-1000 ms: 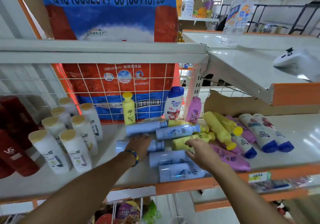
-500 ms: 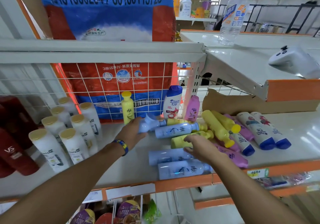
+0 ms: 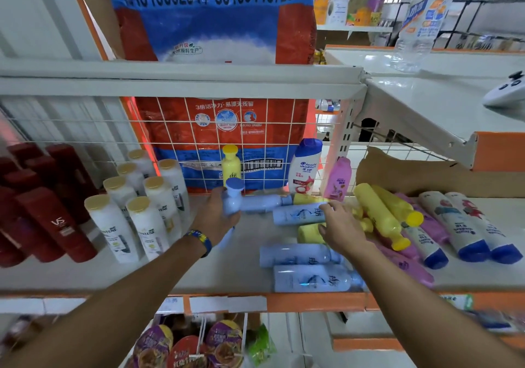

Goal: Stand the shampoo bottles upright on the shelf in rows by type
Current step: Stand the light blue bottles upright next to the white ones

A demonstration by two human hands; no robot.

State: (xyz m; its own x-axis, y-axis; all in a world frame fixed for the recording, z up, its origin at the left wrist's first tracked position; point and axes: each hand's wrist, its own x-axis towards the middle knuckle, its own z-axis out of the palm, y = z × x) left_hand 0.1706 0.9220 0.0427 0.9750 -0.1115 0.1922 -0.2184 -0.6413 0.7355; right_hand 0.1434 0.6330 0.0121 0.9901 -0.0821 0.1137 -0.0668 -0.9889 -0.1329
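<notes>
My left hand grips a light blue bottle, held upright with its cap on top, just in front of a standing yellow bottle. My right hand reaches over the pile with fingers spread, touching a lying light blue bottle. More light blue bottles lie flat behind it and near the shelf's front edge. Yellow bottles, purple ones and white blue-capped bottles lie in a heap at the right. A Head & Shoulders bottle and a pink bottle stand at the back.
White gold-capped Pantene bottles and dark red VS bottles stand in rows at the left. A wire grid backs the white shelf. A cardboard sheet lies at the back right. An upper shelf carries a water bottle.
My left hand picked a light blue bottle off the shelf front, carried it back and turned it upright. My right hand moved from the front bottles toward the middle of the pile.
</notes>
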